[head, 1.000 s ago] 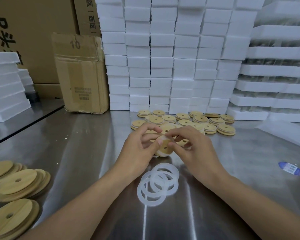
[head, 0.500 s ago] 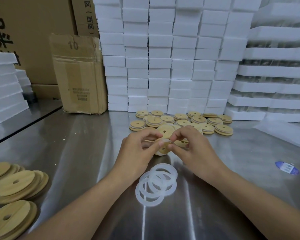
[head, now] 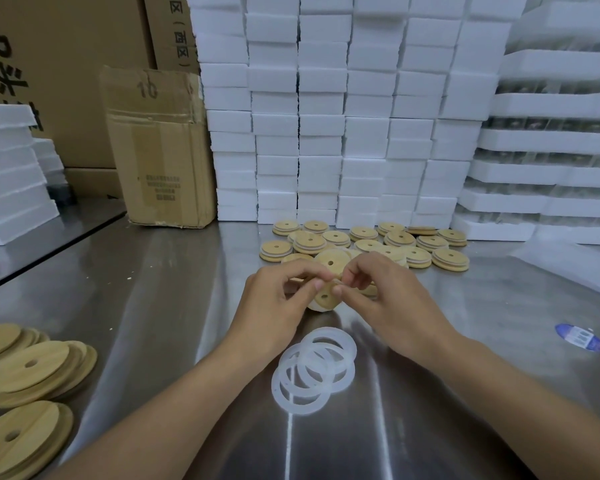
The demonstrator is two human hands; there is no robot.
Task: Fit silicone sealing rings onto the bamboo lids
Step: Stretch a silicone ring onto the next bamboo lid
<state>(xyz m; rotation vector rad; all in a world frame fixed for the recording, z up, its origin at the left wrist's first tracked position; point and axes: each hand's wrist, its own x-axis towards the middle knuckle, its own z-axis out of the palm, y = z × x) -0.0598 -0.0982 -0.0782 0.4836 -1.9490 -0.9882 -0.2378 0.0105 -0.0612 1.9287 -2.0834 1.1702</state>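
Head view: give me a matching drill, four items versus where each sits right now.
Items:
1. held bamboo lid
2. loose silicone rings
3. cardboard box
4. blue label

Places:
A. flat on the table, far right
B. standing at the back left, beside the foam blocks
C. pinched by the left hand and right hand
D. piled on the table, just nearer than both hands

Pairs: 1-C, 2-D, 3-B, 4-A

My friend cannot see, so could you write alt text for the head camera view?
A left hand and right hand pinch a tilted bamboo lid over a steel table. Loose white silicone rings lie nearer the camera; more stacked lids sit behind, before white foam blocks.
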